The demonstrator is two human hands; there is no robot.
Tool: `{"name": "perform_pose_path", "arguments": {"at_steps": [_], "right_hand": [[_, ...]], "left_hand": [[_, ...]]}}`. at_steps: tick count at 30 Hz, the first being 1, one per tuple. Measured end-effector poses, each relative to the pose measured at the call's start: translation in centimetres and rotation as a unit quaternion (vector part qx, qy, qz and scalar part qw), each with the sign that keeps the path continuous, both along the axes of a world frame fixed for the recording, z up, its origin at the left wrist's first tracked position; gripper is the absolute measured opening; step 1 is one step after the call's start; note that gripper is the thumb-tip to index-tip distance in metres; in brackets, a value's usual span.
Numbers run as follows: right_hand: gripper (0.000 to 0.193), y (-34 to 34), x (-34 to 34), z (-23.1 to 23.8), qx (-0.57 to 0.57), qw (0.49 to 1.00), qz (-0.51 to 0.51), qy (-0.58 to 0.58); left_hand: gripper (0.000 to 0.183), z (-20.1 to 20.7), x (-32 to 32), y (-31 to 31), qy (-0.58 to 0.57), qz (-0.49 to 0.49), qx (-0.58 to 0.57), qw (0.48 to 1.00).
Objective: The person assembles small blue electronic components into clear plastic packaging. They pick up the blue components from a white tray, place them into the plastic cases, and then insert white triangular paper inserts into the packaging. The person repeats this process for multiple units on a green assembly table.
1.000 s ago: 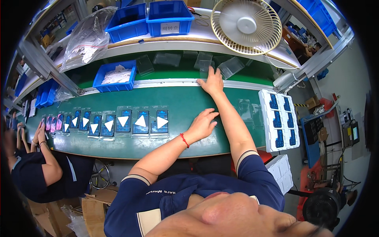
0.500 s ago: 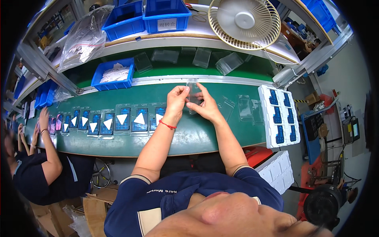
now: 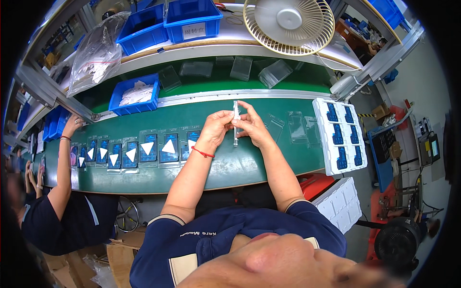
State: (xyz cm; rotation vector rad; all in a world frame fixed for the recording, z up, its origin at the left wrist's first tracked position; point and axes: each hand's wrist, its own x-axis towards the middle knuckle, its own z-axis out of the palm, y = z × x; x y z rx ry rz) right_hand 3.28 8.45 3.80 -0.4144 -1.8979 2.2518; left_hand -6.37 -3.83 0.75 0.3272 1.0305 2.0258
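A thin, clear plastic case (image 3: pixel 236 138) is held upright and nearly edge-on over the green worktable. My left hand (image 3: pixel 218 126) pinches its left side, a red cord round the wrist. On the other side my right hand (image 3: pixel 251 126) is closed on the same case, thumb near the middle and fingers toward the upper end. Left of my hands runs a row of clear cases with dark blue flat pieces (image 3: pixel 169 145), several bearing white triangles (image 3: pixel 148 147). Just right of my right hand lie clear plastic shells (image 3: pixel 297 127).
A white tray (image 3: pixel 329 137) of dark blue pieces lies at the right. Behind are a blue bin (image 3: pixel 150 102) of white slips and loose clear cases (image 3: pixel 241 68). Above, a shelf carries blue bins (image 3: pixel 193 25) and a fan (image 3: pixel 289 19). A co-worker's hand (image 3: pixel 73 124) reaches in at left.
The clear case has turned from showing its broad face to nearly edge-on, and my right fingers have shifted on it. The co-worker's arm has reached farther toward the back left bins.
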Motion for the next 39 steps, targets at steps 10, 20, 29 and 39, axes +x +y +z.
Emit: {"name": "perform_pose_path", "arguments": {"at_steps": [10, 20, 29, 39], "right_hand": [[0.063, 0.6, -0.1, -0.1, 0.023, 0.998, -0.027, -0.043], [0.055, 1.4, 0.2, 0.1, 0.02, 0.998, -0.045, -0.047], [0.068, 1.1, 0.2, 1.5, 0.59, 0.769, -0.178, -0.171], [0.045, -5.8, -17.9, 3.2, 0.669, 0.732, 0.101, 0.078]], "left_hand": [[0.015, -0.1, 0.5, 0.6, -0.003, 0.011, -0.024, 1.0], [0.009, -1.5, 0.0, 0.7, -0.08, 0.053, 0.005, 0.995], [0.017, -0.8, -0.7, 0.2, 0.2, 0.14, -0.315, 0.917], [0.031, 1.2, 2.1, -0.1, 0.586, 0.18, -0.407, 0.677]]}}
